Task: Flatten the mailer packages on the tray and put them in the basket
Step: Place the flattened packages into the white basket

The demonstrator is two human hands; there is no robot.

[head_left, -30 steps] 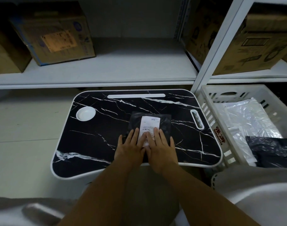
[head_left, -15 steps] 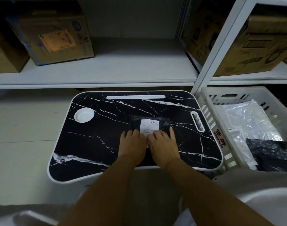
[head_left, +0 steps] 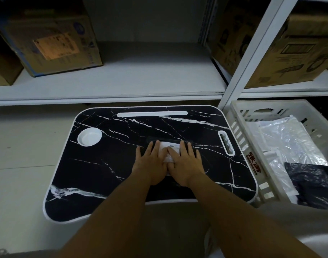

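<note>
From the head view, the black mailer (head_left: 189,143) lay flat in the middle of the tray (head_left: 107,164), with its white label (head_left: 168,148) facing up. Both hands were on top of it, side by side. The left hand (head_left: 150,164) had straight fingers spread out and pressed down on the left part. The right hand (head_left: 185,164) did the same on the right part. Neither hand held anything; they were flat so they could push the air out and make the mailer thin. The hard tray gave them something firm to press on.

The basket (head_left: 239,125) sat just beside the tray on the right, close enough to reach. Some clear bags (head_left: 289,140) and a black bag (head_left: 316,181) already lay inside it. This mailer was not in there yet.
</note>
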